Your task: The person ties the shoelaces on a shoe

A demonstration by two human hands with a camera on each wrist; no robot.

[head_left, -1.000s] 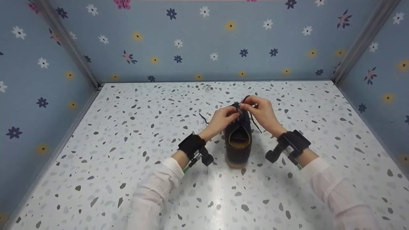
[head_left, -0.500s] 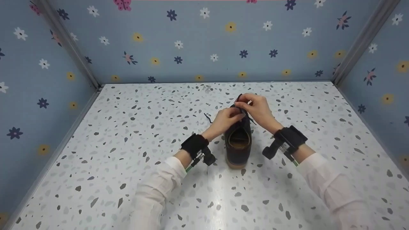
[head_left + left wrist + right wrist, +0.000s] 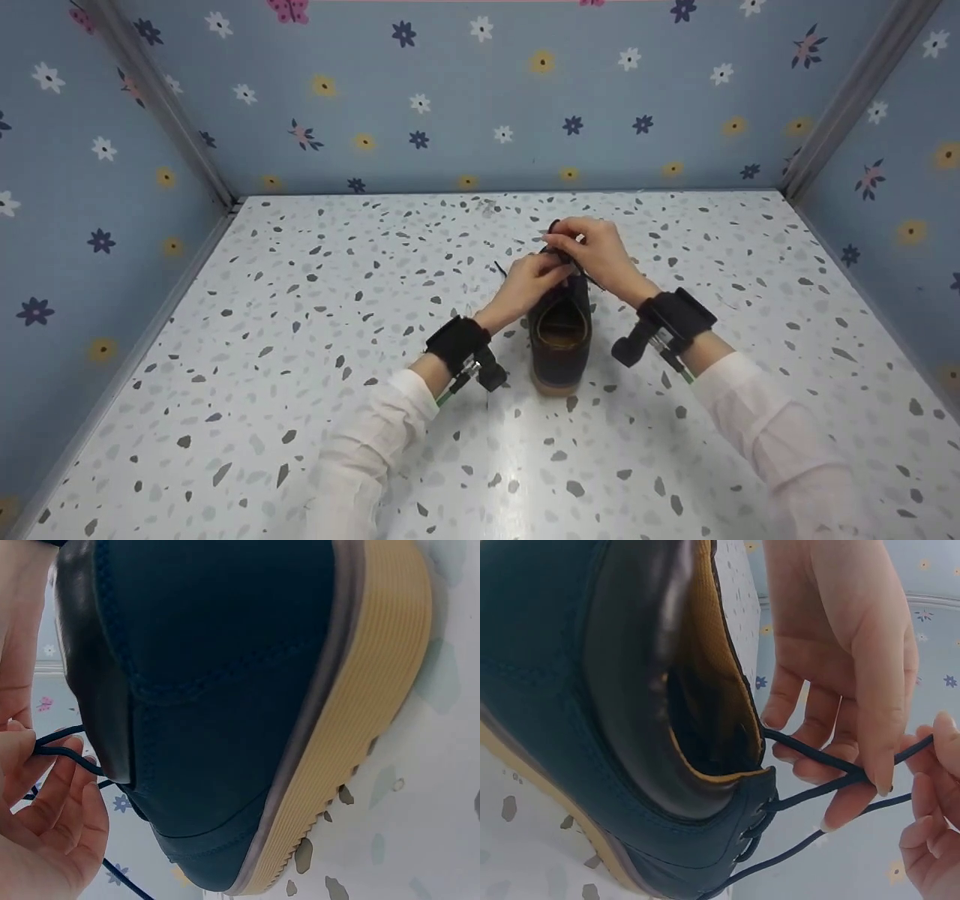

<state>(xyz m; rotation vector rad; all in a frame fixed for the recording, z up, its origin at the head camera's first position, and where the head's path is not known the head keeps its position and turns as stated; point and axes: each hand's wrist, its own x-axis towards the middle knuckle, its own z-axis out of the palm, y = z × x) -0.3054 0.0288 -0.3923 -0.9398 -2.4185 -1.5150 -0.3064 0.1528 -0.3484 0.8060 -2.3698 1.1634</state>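
Note:
A dark blue leather lace-up shoe (image 3: 561, 352) with a tan sole (image 3: 390, 622) stands upright on the speckled surface, heel toward me. Over its tongue my left hand (image 3: 517, 286) pinches the dark laces (image 3: 810, 791) where they cross, thumb against fingertips. Slightly farther and higher, my right hand (image 3: 598, 247) pinches a lace, a bit of which curves above its fingertips. The right wrist view has both hands close together, with laces running from the eyelets to the fingers. A loose lace end (image 3: 500, 268) pokes out left of my left hand.
The shoe rests on a white table (image 3: 337, 390) with grey specks. A blue flower-patterned wall (image 3: 450, 90) closes the back, with side walls left and right. Each wrist wears a black strap (image 3: 459, 343) with a small camera.
My right hand has moved left and slightly away, taking its lace along. The left hand has shifted a little right. The loose end at left shows shorter and lies farther right.

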